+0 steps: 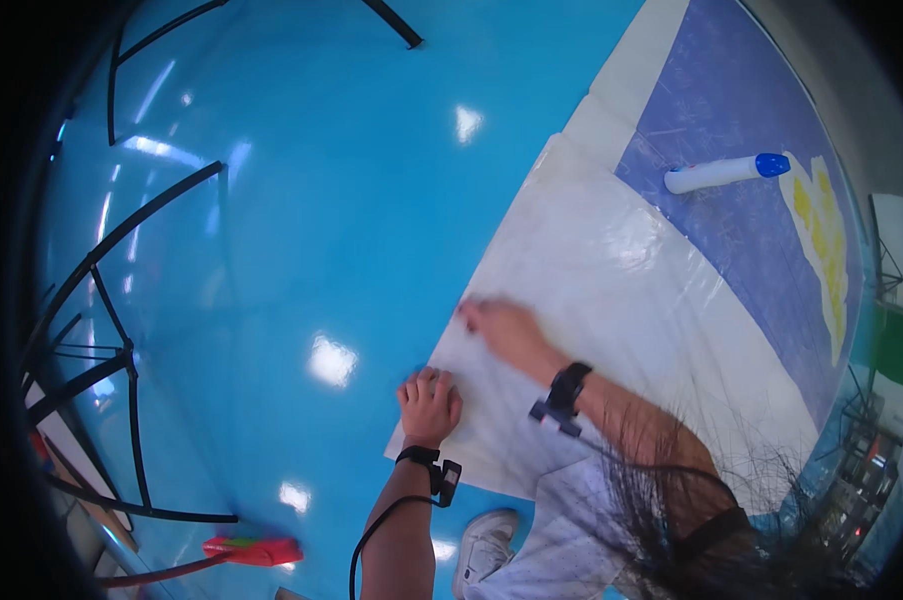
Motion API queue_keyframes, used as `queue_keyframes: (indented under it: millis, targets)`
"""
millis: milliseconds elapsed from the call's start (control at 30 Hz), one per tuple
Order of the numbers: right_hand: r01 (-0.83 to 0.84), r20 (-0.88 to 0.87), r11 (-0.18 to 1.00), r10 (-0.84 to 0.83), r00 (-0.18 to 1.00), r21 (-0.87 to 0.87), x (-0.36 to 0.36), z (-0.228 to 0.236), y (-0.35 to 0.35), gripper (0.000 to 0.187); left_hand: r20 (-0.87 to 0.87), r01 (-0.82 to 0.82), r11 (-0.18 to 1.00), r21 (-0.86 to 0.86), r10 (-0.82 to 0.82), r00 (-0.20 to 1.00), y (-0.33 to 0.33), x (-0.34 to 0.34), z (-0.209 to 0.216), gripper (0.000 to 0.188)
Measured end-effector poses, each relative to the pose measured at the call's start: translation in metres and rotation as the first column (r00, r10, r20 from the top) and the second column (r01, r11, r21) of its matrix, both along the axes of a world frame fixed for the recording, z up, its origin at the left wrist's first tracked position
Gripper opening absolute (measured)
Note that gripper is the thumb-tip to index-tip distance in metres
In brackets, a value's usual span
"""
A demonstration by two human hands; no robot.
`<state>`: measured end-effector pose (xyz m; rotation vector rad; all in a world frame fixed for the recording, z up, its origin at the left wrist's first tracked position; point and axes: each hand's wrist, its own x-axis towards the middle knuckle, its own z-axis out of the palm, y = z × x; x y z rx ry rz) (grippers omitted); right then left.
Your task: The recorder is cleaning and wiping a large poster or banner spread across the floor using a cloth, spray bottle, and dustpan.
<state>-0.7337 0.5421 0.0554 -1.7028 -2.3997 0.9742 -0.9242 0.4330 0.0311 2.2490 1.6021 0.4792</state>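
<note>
A large, glossy white sheet [611,250] lies flat on the glossy blue floor, its long left edge running slantwise under my hands. My left hand [429,408] straddles that edge near the sheet's closest corner, fingers bent and close together on it. Farther up the same edge, my right hand [506,328] is smeared by motion. Its fingertips reach the border of the sheet, but their closing cannot be made out. Each wrist wears a black strap with a small device and a cable.
A purple panel [711,110] with a yellow patch adjoins the sheet, and a white tube with a blue cap [726,173] lies on it. Black metal legs [131,350] stand at left. A red object [254,551] lies near-left, close to my white shoe [486,545].
</note>
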Motion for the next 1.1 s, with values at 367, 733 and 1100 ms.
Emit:
queue_keyframes:
  millis: [367, 733, 1100]
  targets:
    - [0.073, -0.092, 0.859, -0.139, 0.986, -0.507, 0.016, 0.015, -0.06, 0.016, -0.034, -0.032, 0.999, 0.0, 0.032, 0.999, -0.002, -0.004, 0.0, 0.032]
    - [-0.006, -0.066, 0.999, 0.003, 0.998, -0.049, -0.002, 0.012, -0.06, 0.018, -0.061, -0.042, 0.999, 0.024, 0.044, 0.997, -0.005, -0.007, -0.002, 0.032]
    - [0.513, -0.024, 0.827, -0.522, 0.853, 0.231, 0.089, -0.014, 0.05, 0.019, -0.021, 0.0, 1.0, -0.005, 0.0, 1.0, 0.005, 0.002, 0.003, 0.029]
